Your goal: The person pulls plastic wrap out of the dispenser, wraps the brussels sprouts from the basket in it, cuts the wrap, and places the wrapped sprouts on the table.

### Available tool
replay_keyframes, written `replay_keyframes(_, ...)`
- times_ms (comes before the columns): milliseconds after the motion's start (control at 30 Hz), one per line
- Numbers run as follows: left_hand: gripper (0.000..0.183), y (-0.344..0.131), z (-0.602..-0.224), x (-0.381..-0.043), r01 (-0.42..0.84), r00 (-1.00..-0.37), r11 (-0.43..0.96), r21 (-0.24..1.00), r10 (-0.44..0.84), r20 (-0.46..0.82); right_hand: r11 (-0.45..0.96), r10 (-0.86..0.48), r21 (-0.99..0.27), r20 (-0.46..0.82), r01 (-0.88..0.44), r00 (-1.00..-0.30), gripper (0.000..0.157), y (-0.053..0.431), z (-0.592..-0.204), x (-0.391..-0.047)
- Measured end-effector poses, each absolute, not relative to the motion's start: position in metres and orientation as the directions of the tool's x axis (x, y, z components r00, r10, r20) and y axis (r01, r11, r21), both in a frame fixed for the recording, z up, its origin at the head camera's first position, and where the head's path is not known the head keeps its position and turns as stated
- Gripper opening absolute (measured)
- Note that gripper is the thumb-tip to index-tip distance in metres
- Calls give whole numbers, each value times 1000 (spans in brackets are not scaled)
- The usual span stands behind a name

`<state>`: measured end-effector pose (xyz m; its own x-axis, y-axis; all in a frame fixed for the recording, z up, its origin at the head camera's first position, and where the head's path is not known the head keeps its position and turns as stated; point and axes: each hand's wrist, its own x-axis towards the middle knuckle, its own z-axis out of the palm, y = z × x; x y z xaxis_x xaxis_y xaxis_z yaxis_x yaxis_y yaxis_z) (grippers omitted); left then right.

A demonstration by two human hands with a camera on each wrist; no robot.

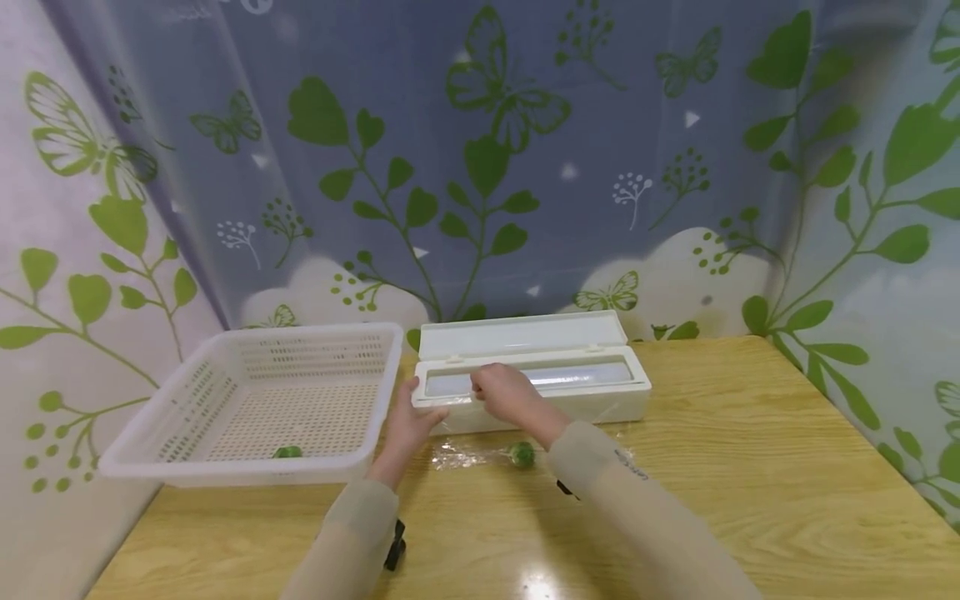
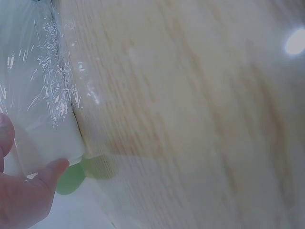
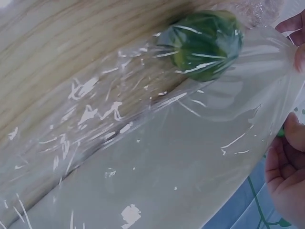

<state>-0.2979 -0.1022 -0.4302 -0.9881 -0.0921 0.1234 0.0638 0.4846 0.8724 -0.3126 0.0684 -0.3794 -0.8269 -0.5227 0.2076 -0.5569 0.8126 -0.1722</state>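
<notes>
A white cling film box [image 1: 540, 410] lies across the table with its hinged lid [image 1: 525, 335] raised and a film roll [image 1: 585, 374] inside. My left hand [image 1: 406, 429] grips its left end, thumb on the front face. Over the front edge of the opening, near the left, my right hand [image 1: 512, 395] is held with curled fingers; anything between them is hidden. Clear film [image 3: 95, 109] hangs down the front onto the table. A round green vegetable [image 3: 205, 45] lies wrapped in this film, just in front of the box [image 2: 47, 148].
To the left stands a white plastic basket [image 1: 386, 392] with another green vegetable [image 1: 287, 452] at its near side. A patterned curtain [image 1: 525, 208] hangs right behind the box. The wooden table [image 1: 750, 450] extends to the right.
</notes>
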Motion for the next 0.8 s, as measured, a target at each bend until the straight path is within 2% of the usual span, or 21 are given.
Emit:
replay_keyframes(267, 73, -102, -430, -299, 39, -990, 495, 868, -101, 102, 815, -516, -176, 215, -553, -829, 5, 78, -380, -313)
replay_keyframes(800, 75, -102, -431, -298, 28, -992, 499, 866, -94, 86, 807, -504, -227, 218, -546, -836, 5, 104, -382, -313)
